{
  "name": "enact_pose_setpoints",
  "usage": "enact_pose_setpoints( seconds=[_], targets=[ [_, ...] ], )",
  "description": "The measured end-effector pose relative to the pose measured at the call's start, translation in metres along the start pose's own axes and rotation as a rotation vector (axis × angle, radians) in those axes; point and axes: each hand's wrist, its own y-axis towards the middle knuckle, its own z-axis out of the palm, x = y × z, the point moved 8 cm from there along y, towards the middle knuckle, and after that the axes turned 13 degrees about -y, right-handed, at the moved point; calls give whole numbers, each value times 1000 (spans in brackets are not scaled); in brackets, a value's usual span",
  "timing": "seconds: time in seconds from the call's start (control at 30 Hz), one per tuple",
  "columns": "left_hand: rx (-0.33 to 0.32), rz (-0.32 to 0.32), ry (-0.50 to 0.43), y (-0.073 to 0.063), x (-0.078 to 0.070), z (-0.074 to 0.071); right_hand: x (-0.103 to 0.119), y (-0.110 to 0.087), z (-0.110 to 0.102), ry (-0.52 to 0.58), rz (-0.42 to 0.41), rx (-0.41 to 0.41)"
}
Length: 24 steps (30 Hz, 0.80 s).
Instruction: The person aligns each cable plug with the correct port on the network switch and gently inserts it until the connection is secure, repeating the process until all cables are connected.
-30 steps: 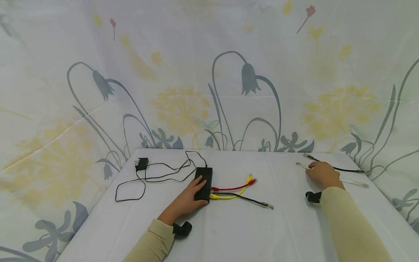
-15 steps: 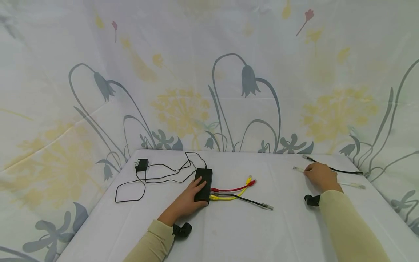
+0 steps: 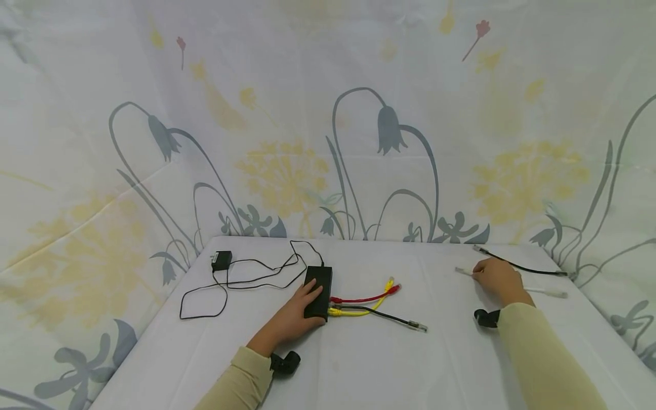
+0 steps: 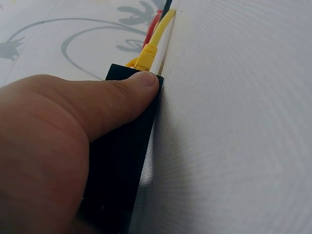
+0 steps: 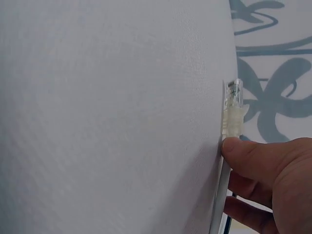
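Observation:
In the head view my left hand [image 3: 291, 318] rests on a black network switch [image 3: 319, 290], fingers spread fairly straight over its top. The left wrist view has the thumb pressing the switch's edge beside a yellow cable plug [image 4: 146, 57]. A red cable [image 3: 361, 299], a yellow cable [image 3: 376, 303] and a black network cable [image 3: 384, 316] run out of the switch's right side. Far to the right, my right hand [image 3: 498, 280] pinches a white network cable [image 3: 548, 292] just behind its clear plug [image 5: 234, 92]. That cable lies close along the white tabletop.
A black power adapter [image 3: 221, 260] lies at the back left, its thin looped cord [image 3: 256, 286] reaching the back of the switch. Behind the right hand lies another black network cable [image 3: 523, 266]. A flower-patterned cloth [image 3: 287, 102] stands behind the white table [image 3: 389, 376].
My right hand has shifted slightly left and toward me, bringing the white network cable along. The left hand stays on the switch. The whole head view has drifted a little.

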Motion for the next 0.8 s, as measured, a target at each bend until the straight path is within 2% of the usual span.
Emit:
enact_pose_setpoints(
  seconds=[0.33, 0.8],
  targets=[
    [2, -1, -1, 0, 0, 0, 9, 4, 6, 96, -74, -49],
    [-2, -3, -10, 1, 3, 1, 26, 3, 6, 171, -62, -66]
  ],
)
